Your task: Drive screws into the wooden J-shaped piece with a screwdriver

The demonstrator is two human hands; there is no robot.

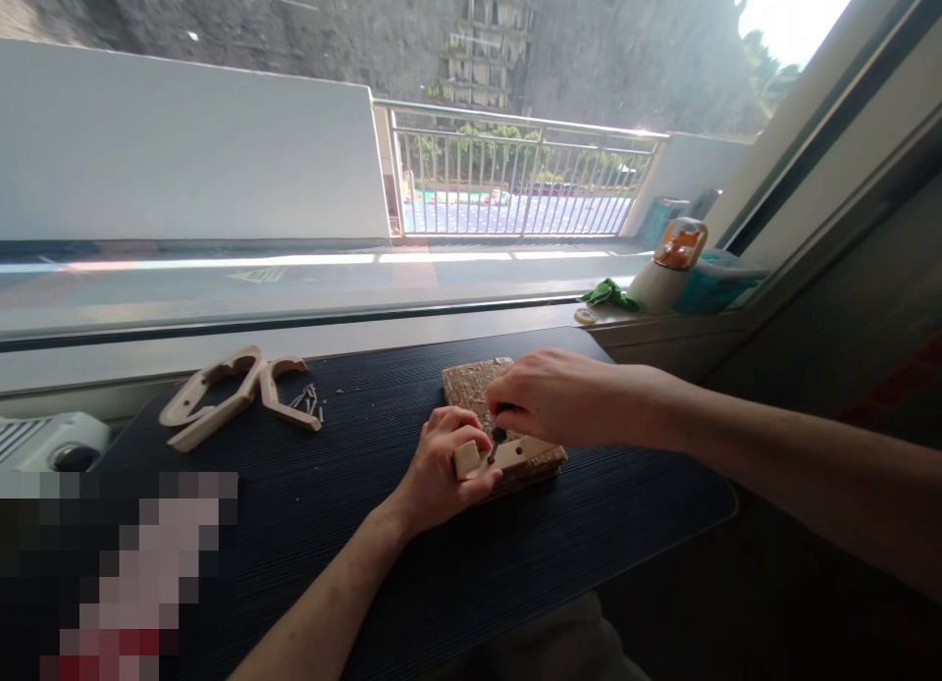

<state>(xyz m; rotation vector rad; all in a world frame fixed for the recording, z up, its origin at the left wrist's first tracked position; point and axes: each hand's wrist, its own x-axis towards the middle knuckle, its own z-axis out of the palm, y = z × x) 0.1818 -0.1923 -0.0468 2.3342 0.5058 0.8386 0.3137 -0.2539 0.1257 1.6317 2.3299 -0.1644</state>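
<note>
My left hand [446, 462] is closed around a pale wooden piece [468, 459], pressing it down on a thick, rough-edged board [471, 375]. A dark hole shows in the wood to the right of my fingers. My right hand [541, 392] grips a dark-handled screwdriver [500, 433] from above. Its thin shaft points down to the wooden piece, close to my left thumb and fingertips. My fingers cover most of the handle, and I cannot make out what the tip touches.
Curved wooden parts [276, 392] and several screws [309, 403] lie at the dark table's [368, 406] far left. Beyond, the window sill holds a green cloth [607, 293], a white and orange container [666, 269] and a teal box [717, 284]. A pixelated patch hides the lower left.
</note>
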